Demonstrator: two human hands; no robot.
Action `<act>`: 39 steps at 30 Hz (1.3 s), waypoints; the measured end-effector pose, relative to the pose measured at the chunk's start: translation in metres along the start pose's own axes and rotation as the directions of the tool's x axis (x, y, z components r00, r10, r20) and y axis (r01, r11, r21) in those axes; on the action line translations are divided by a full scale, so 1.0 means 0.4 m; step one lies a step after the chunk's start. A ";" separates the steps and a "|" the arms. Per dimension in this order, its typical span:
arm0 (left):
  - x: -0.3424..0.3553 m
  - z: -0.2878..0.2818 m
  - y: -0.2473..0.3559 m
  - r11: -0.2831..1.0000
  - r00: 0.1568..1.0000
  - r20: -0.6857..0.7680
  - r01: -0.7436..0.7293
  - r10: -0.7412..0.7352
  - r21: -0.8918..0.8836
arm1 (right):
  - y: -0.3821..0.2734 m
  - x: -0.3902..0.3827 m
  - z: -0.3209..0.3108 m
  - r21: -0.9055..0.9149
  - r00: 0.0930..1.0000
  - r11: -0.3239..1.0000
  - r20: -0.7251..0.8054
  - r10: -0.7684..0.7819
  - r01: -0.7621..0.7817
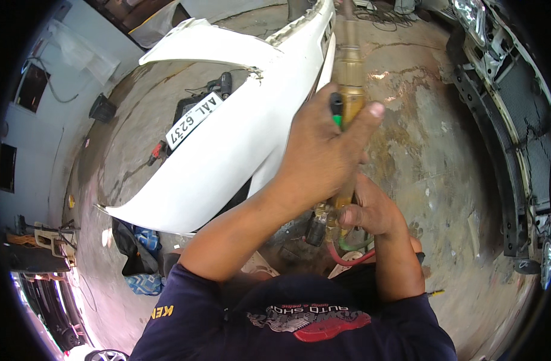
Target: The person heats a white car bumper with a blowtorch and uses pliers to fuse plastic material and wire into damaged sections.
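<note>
A brass gas torch point(351, 66) stands lengthwise in front of me, its far end running up past the top edge of the view. My left hand point(320, 144) is closed round its upper body, thumb lying across to the right. A small black and green piece point(336, 108) shows at that hand's fingers; I cannot tell whether it belongs to the torch. Lower down, my right hand point(375, 207) is closed at the torch's base by the valve fittings. A red hose point(350, 260) and a green hose point(355, 245) leave that end. Left of the torch lies a white car bumper point(239, 132).
A licence plate point(194, 120) and a red-black power tool point(157, 153) lie beside the bumper. A blue-patterned bag point(144, 284) sits at lower left, a dark bucket point(102, 109) by the wall. Along the right stands a car front point(516, 144) with its radiator exposed.
</note>
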State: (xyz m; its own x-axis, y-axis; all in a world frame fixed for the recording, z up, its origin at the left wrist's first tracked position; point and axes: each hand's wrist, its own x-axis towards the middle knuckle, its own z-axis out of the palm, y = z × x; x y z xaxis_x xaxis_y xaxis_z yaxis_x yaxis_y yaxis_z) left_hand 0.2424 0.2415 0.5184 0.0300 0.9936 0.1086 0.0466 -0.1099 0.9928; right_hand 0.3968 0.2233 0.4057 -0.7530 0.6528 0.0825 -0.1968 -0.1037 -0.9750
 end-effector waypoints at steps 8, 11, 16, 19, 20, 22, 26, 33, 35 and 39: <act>0.113 0.039 0.011 0.955 0.976 0.041 -0.218 0.214 0.199 | -0.050 -0.027 0.025 0.220 0.974 0.969 -0.216 -0.066 0.114; 0.135 0.057 0.033 0.948 0.969 0.044 -0.246 0.242 0.200 | -0.066 -0.032 0.034 0.153 0.947 0.967 -0.281 -0.156 0.205; 0.083 0.011 0.094 0.959 0.989 -0.079 -0.097 0.122 0.265 | -0.002 -0.061 -0.182 -0.068 0.967 0.982 -0.170 -0.188 0.178; 0.016 -0.075 0.101 0.944 0.974 -0.152 -0.115 0.168 0.310 | 0.093 -0.084 -0.434 -0.020 0.717 0.998 -0.697 0.033 -0.065; -0.010 -0.100 0.101 0.937 0.978 -0.165 -0.066 0.129 0.342 | 0.177 -0.096 -0.530 0.047 0.467 0.986 -0.876 0.118 -0.159; -0.065 -0.157 0.093 0.986 0.987 -0.127 -0.079 0.099 0.147 | 0.431 -0.137 -0.736 -0.141 0.293 0.454 -0.913 0.284 -0.880; -0.191 -0.308 0.040 0.979 0.979 -0.046 -0.198 0.200 0.054 | 0.848 -0.164 -0.806 -0.121 0.280 0.414 -0.895 0.348 -0.902; -0.330 -0.435 0.085 0.970 0.963 -0.202 -0.138 0.179 0.198 | 1.023 0.132 -0.569 -0.279 0.399 0.362 -0.860 0.319 -0.890; -0.339 -0.426 0.074 0.964 0.948 -0.242 -0.157 0.209 0.216 | 1.013 0.139 -0.602 -0.220 0.327 0.330 -0.892 0.312 -0.918; -0.389 -0.438 0.087 0.942 0.926 -0.327 -0.074 0.186 0.327 | 1.033 0.155 -0.578 -0.309 0.369 0.215 -0.859 0.354 -0.926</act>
State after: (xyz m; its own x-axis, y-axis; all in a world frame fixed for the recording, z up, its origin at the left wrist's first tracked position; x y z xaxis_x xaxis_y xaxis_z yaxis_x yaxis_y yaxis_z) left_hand 0.0645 0.0875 0.5447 -0.2906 0.9080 0.3019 0.3686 -0.1850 0.9110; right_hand 0.4140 0.3944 -0.0397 0.1924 0.8488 -0.4924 0.8491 -0.3956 -0.3501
